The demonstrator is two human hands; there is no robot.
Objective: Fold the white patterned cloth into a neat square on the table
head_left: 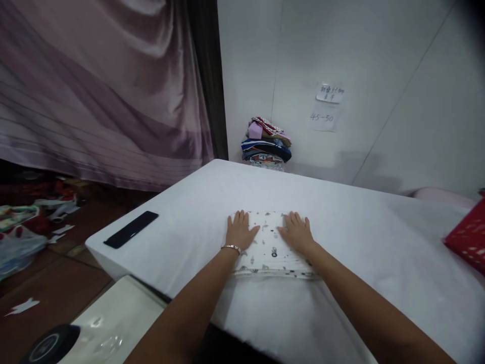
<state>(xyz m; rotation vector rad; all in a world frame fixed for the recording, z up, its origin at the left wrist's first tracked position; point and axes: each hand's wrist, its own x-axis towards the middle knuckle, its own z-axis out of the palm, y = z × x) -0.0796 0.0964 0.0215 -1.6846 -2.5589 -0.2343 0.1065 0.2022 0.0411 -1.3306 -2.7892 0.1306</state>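
Both forearms (185, 313) of the person reach forward from the lower edge, nearest the camera. Left hand (240, 230), with a bracelet (231, 248) at its wrist: palm down, fingers spread, grasping nothing, pressed on the left side of a folded printed cloth (271, 245). Right hand (297, 232): likewise flat and unclenched, on the cloth's right side. Cloth lies on the white-covered table (185, 247), between the forearms. Black flat object (132, 230) near the table's left edge; stack of folded fabrics (266, 146) beyond the far edge, by the wall (348, 45).
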